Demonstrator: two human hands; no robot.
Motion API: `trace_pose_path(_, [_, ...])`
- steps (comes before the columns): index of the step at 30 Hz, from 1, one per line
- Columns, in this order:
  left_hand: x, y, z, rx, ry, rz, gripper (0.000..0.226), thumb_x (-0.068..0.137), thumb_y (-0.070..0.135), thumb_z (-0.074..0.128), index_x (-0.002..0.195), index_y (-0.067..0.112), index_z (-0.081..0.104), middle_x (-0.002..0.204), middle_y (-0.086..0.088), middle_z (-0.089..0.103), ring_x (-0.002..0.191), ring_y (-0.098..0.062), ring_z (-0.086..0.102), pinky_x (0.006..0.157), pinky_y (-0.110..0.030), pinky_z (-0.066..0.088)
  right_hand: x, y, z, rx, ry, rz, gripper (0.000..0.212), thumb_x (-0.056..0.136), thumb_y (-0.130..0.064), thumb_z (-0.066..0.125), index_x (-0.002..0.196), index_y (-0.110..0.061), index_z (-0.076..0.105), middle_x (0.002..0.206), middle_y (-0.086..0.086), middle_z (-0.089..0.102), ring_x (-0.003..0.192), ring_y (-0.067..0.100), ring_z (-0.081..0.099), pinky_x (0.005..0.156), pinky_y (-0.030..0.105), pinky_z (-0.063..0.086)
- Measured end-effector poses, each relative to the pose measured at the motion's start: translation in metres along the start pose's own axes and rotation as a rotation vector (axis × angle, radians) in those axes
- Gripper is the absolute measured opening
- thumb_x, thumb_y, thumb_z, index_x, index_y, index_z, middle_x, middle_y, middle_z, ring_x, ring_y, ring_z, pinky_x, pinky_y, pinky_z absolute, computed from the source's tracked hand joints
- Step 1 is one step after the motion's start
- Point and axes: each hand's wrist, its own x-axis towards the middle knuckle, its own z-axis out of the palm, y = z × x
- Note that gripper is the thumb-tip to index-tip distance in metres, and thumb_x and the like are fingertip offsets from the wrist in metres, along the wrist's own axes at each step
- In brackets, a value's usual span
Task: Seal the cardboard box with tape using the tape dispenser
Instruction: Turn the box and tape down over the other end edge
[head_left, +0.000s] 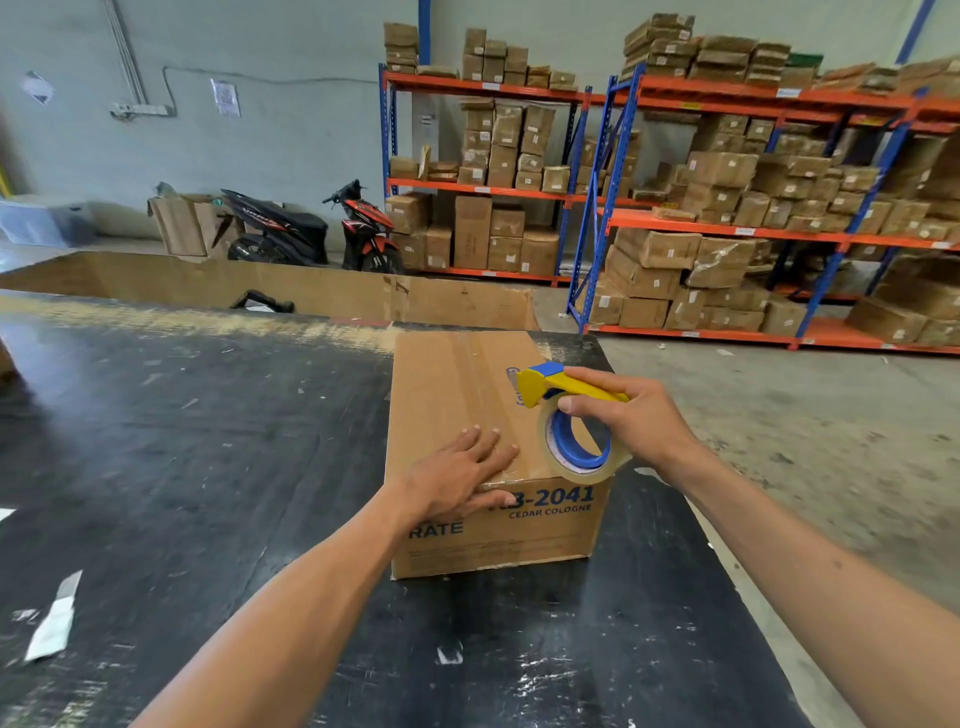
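Cardboard is what worries me: the box (467, 415) is sitting at the near right corner of the black table (208, 441), and a hard pull could be sliding it or wrinkling the clear tape off the seam. My left hand (462, 475) is lying spread and flat on the lid's near edge, thumb hooking over the front. My right hand (623, 415) is wrapping closed around the yellow tape dispenser (566, 421), holding its roll just above the lid.
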Motion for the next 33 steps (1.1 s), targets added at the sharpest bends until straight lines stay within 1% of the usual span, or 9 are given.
trace_pose_path(11, [-0.008, -0.009, -0.007, -0.078, -0.041, 0.045, 0.076, 0.096, 0.066, 0.031, 0.158, 0.034, 0.001, 0.167, -0.004, -0.001, 0.152, -0.026, -0.004, 0.122, -0.039, -0.003, -0.010, -0.002, -0.002, -0.036, -0.036, 0.008, 0.042, 0.071, -0.041, 0.088, 0.112, -0.044, 0.077, 0.108, -0.017, 0.077, 0.110, 0.008, 0.068, 0.104, 0.041, 0.053])
trace_pose_path(14, [-0.015, -0.003, -0.018, -0.504, 0.043, -0.074, 0.062, 0.096, 0.043, 0.041, 0.155, 0.026, 0.028, 0.164, -0.001, 0.021, 0.152, -0.019, 0.012, 0.122, -0.035, 0.009, -0.010, -0.007, -0.002, -0.032, -0.057, -0.002, 0.042, 0.071, -0.039, 0.088, 0.112, -0.044, 0.077, 0.109, -0.017, 0.077, 0.111, 0.008, 0.069, 0.105, 0.042, 0.052])
trace_pose_path(17, [-0.022, 0.007, -0.030, -1.121, 0.231, -0.308, 0.045, 0.103, 0.025, 0.030, 0.139, 0.015, 0.056, 0.138, -0.002, 0.059, 0.130, -0.018, 0.052, 0.108, -0.028, 0.037, -0.012, -0.015, -0.004, -0.033, -0.089, -0.034, 0.043, 0.073, -0.037, 0.087, 0.114, -0.044, 0.076, 0.111, -0.017, 0.077, 0.111, 0.007, 0.069, 0.104, 0.039, 0.052])
trace_pose_path(20, [-0.028, 0.006, -0.038, -1.863, 0.249, -0.446, 0.058, 0.102, 0.038, 0.025, 0.126, -0.002, 0.060, 0.113, -0.023, 0.071, 0.108, -0.038, 0.067, 0.100, -0.047, 0.051, -0.015, -0.024, -0.003, -0.024, -0.109, -0.093, 0.042, 0.078, -0.027, 0.087, 0.116, -0.041, 0.076, 0.110, -0.017, 0.077, 0.104, 0.003, 0.070, 0.094, 0.029, 0.054])
trace_pose_path(22, [-0.033, 0.002, -0.040, -2.186, 0.138, -0.467, 0.069, 0.101, 0.051, 0.028, 0.127, -0.007, 0.053, 0.116, -0.036, 0.064, 0.109, -0.049, 0.064, 0.102, -0.056, 0.047, -0.016, -0.028, 0.000, -0.049, -0.113, -0.129, 0.042, 0.078, -0.028, 0.087, 0.115, -0.043, 0.076, 0.110, -0.017, 0.077, 0.101, 0.003, 0.070, 0.082, 0.021, 0.052])
trace_pose_path(25, [-0.043, 0.003, -0.040, -2.435, 0.005, -0.396, 0.082, 0.098, 0.060, 0.032, 0.133, -0.013, 0.043, 0.125, -0.042, 0.056, 0.116, -0.055, 0.057, 0.108, -0.058, 0.040, -0.019, -0.031, 0.003, -0.088, -0.113, -0.192, 0.042, 0.076, -0.031, 0.087, 0.114, -0.047, 0.076, 0.113, -0.013, 0.075, 0.098, 0.006, 0.068, 0.074, 0.018, 0.049])
trace_pose_path(27, [-0.047, 0.005, -0.041, -2.513, -0.021, -0.338, 0.088, 0.097, 0.064, 0.034, 0.136, -0.015, 0.039, 0.128, -0.043, 0.053, 0.119, -0.055, 0.055, 0.108, -0.057, 0.041, -0.021, -0.031, 0.003, -0.102, -0.119, -0.244, 0.044, 0.076, -0.032, 0.087, 0.115, -0.049, 0.075, 0.114, -0.012, 0.073, 0.098, 0.009, 0.066, 0.076, 0.023, 0.051])
trace_pose_path(29, [-0.048, 0.003, -0.046, -2.545, -0.003, -0.287, 0.091, 0.095, 0.066, 0.036, 0.137, -0.015, 0.037, 0.130, -0.043, 0.052, 0.120, -0.054, 0.054, 0.106, -0.057, 0.043, -0.024, -0.030, 0.003, -0.147, -0.142, -0.301, 0.046, 0.075, -0.033, 0.087, 0.117, -0.048, 0.074, 0.109, -0.010, 0.072, 0.097, 0.011, 0.066, 0.079, 0.028, 0.054])
trace_pose_path(33, [-0.053, -0.007, -0.063, -2.479, 0.146, -0.288, 0.086, 0.095, 0.062, 0.044, 0.137, -0.013, 0.042, 0.131, -0.036, 0.056, 0.117, -0.047, 0.060, 0.098, -0.051, 0.052, -0.028, -0.016, 0.004, -0.451, -0.195, -0.453, 0.047, 0.075, -0.049, 0.084, 0.120, -0.047, 0.072, 0.087, -0.018, 0.063, 0.084, 0.005, 0.061, 0.069, 0.014, 0.041])
